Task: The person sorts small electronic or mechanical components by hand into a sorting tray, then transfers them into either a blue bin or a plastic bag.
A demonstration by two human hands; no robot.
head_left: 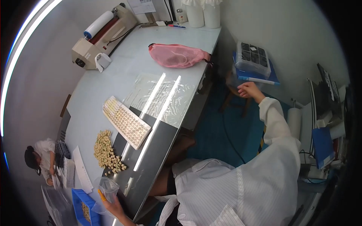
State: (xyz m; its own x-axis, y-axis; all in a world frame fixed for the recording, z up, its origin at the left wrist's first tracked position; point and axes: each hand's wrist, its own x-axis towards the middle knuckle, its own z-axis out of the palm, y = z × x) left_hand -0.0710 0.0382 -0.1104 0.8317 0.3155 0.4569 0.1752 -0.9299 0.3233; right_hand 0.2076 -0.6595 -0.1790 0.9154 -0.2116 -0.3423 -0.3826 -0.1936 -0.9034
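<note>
My left hand (114, 206), an orange finger cover on one finger, is closed around a clear plastic cup (108, 187) at the table's lower left. Just beyond the cup lies a pile of small cream-coloured keycaps (105, 150). A pale keyboard (127, 122) rests slantwise on the table, partly over a dark mat (164, 129). My right hand (249, 90) is stretched out to the right, off the table, beside a stool. Its fingers are curled together; whatever they pinch, if anything, is too small to make out.
A blue bin (77, 194) holds small pieces near my left hand. Clear plastic sheeting (151, 94) and a pink mesh pouch (179, 55) lie farther along. A roller machine (100, 37) stands far left. The stool bears a blue folder (260, 78) and plastic trays (253, 58). Another person (43, 152) works at far left.
</note>
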